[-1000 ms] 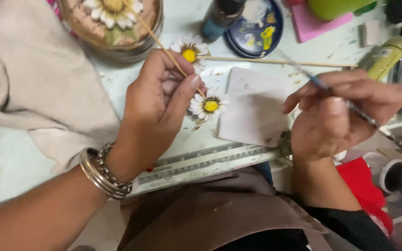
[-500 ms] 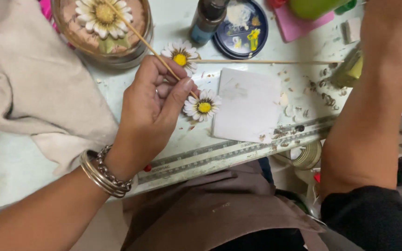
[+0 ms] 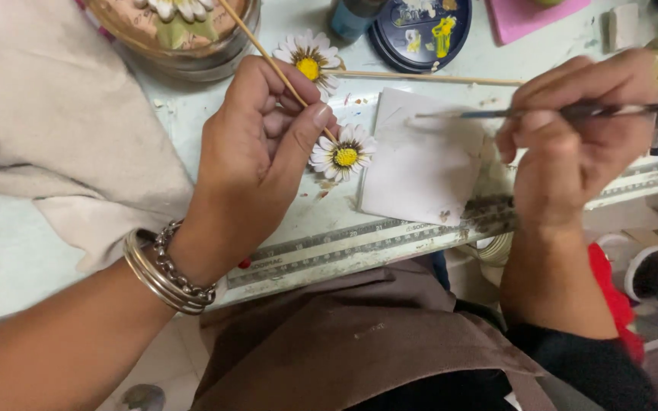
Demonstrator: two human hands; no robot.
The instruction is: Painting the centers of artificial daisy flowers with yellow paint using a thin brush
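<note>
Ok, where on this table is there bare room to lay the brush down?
The white tile between the left hand and right hand is bare. A smaller strip lies between the pink pad and the loose stick. The top edge is crowded: bowl, palette dish, daisies. The cloth covers the left.

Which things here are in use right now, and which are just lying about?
In use: left hand gripping the thin stick of a daisy; right hand holding a fine brush; white tile.
Lying about: beige cloth, second daisy, paint lid, ruler.
</note>
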